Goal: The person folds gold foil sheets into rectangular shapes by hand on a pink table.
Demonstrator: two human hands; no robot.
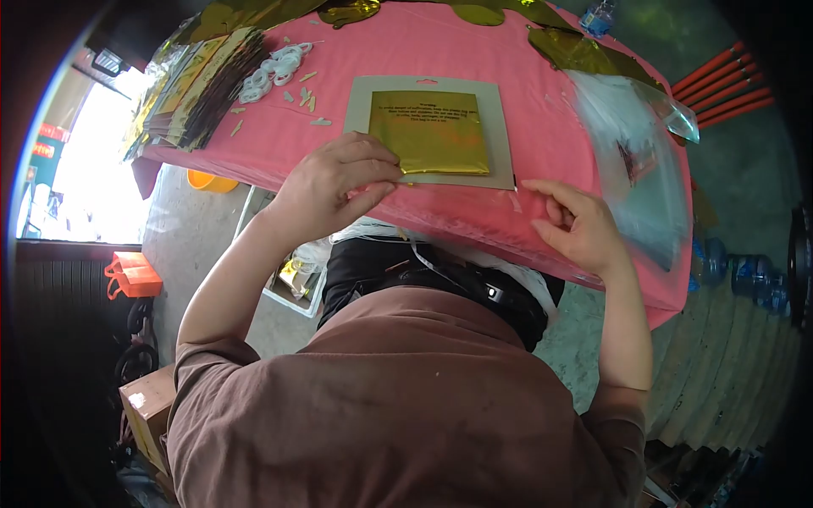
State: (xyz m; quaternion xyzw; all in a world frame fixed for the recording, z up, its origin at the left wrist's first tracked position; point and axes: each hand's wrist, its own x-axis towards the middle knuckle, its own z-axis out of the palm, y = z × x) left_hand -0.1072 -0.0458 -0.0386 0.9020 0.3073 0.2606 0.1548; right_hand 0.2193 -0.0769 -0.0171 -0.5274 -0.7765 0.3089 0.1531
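A shiny gold packet (pixel 440 147) with dark printed text lies flat on a grey-beige card (pixel 359 108) that has a hanging slot at its top edge. My left hand (pixel 334 182) is at the card's lower left, its bent fingertips at the packet's corner and its thumb apart below them. Whether those fingertips press on the packet or just hover over it is hard to see. Off the card's lower right corner, my right hand (pixel 580 222) is held over the pink-covered table (pixel 326 51), index finger stretched out, thumb apart, other fingers curled, with nothing visible in it.
A stack of flat printed packages (pixel 199 89) sits at the far left beside white looped ties (pixel 275 69) and small beige pieces (pixel 308 99). Clear plastic bags (pixel 627 169) cover the right side. Gold foil sheets (pixel 576 49) line the far edge. A white bin (pixel 296 292) stands below.
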